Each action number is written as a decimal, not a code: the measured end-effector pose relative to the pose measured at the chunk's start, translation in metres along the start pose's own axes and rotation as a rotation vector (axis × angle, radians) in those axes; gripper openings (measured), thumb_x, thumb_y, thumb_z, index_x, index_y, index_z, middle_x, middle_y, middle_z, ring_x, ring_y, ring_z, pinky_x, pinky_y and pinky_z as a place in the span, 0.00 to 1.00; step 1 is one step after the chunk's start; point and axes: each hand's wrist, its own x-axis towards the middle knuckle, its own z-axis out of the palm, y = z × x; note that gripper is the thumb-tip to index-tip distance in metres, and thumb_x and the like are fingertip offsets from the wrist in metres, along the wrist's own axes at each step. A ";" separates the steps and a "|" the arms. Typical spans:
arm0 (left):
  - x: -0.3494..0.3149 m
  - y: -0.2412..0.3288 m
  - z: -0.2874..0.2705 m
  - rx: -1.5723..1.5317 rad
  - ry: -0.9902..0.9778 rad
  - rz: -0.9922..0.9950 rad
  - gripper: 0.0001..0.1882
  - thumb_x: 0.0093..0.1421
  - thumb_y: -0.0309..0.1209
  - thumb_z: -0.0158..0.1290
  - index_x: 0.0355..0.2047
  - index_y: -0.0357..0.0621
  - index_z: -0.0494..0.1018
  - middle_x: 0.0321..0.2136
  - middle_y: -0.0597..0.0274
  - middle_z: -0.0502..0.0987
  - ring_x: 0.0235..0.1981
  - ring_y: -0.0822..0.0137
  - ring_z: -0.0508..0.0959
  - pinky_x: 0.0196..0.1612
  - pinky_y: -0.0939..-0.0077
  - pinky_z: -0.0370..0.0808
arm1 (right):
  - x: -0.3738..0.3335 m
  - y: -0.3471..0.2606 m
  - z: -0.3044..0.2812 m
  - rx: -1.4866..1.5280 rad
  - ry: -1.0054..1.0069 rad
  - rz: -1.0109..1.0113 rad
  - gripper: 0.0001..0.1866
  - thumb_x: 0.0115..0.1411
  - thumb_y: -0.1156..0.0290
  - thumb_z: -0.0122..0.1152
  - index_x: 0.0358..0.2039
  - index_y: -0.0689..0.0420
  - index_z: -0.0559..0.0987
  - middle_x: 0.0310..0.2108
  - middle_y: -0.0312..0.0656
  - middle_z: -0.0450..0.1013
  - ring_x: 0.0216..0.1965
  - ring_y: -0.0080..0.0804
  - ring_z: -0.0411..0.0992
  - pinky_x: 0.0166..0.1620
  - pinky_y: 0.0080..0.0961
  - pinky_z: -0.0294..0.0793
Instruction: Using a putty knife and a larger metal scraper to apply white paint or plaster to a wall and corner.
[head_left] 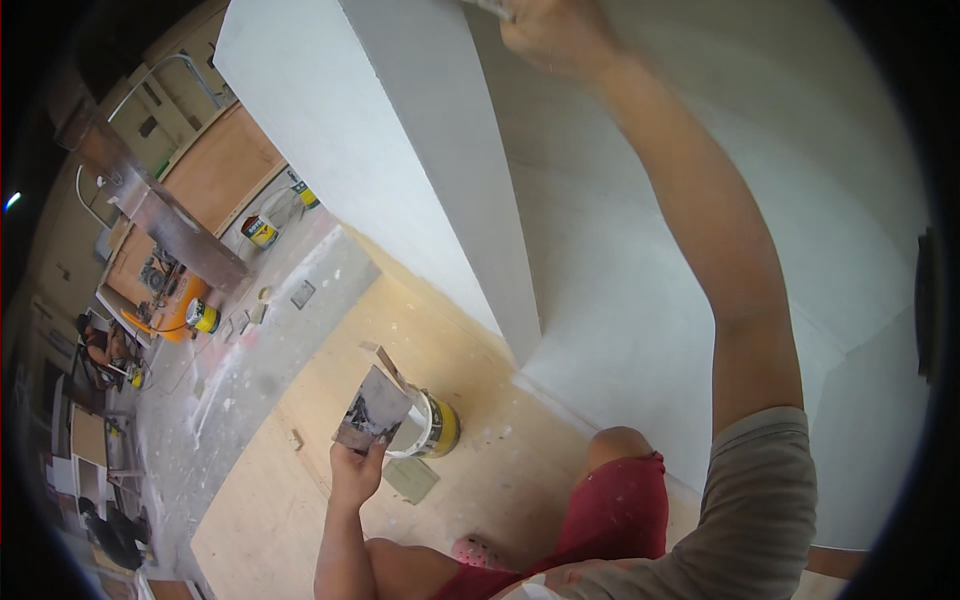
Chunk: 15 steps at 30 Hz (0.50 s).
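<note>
My left hand (358, 474) grips the lower edge of a flat rectangular grey plate (374, 408) with dark smears, thumb over its face. Just behind the plate stands a yellow and black bucket (441, 424) with a whitish inside, partly hidden by it. My right arm reaches high along the pale surface. At the top edge, my right hand (560, 32) is closed around something light and thin, mostly cut off by the picture's rim. Nearby rises a white panel (340, 130) with a grey edge face (440, 150).
I stand over a wooden platform (270, 480) with a greenish flat pad (412, 480) on it. On the stained floor to the left are a yellow bucket (203, 316), another bucket (260, 232), an orange machine (180, 305) and a slanted column (180, 225). A person (105, 350) sits far left.
</note>
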 end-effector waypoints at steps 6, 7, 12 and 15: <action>0.007 0.006 0.005 0.057 -0.043 0.058 0.15 0.48 0.14 0.44 0.39 0.30 0.67 0.37 0.55 0.73 0.39 0.67 0.73 0.42 0.76 0.67 | -0.012 -0.012 -0.041 0.041 -0.272 0.051 0.18 0.44 0.83 0.52 0.38 0.56 0.76 0.35 0.44 0.73 0.35 0.43 0.69 0.41 0.32 0.69; 0.007 0.009 0.006 0.056 -0.049 0.054 0.15 0.48 0.14 0.44 0.39 0.30 0.67 0.37 0.55 0.73 0.39 0.67 0.73 0.42 0.76 0.67 | -0.006 -0.011 -0.044 0.039 -0.277 0.056 0.18 0.44 0.83 0.52 0.38 0.56 0.76 0.35 0.44 0.73 0.35 0.43 0.69 0.41 0.32 0.69; 0.001 0.012 0.010 -0.009 -0.008 0.031 0.13 0.49 0.16 0.44 0.37 0.32 0.70 0.33 0.56 0.75 0.36 0.69 0.73 0.40 0.79 0.68 | 0.029 -0.010 -0.035 0.273 -0.082 0.084 0.16 0.46 0.83 0.50 0.38 0.59 0.76 0.36 0.47 0.72 0.37 0.44 0.69 0.42 0.30 0.68; 0.000 0.012 0.011 0.049 -0.024 0.035 0.14 0.49 0.15 0.44 0.37 0.32 0.70 0.33 0.55 0.75 0.36 0.68 0.74 0.39 0.79 0.68 | 0.041 -0.011 -0.028 0.082 -0.157 0.148 0.17 0.48 0.82 0.49 0.40 0.58 0.75 0.36 0.47 0.72 0.38 0.44 0.69 0.43 0.31 0.68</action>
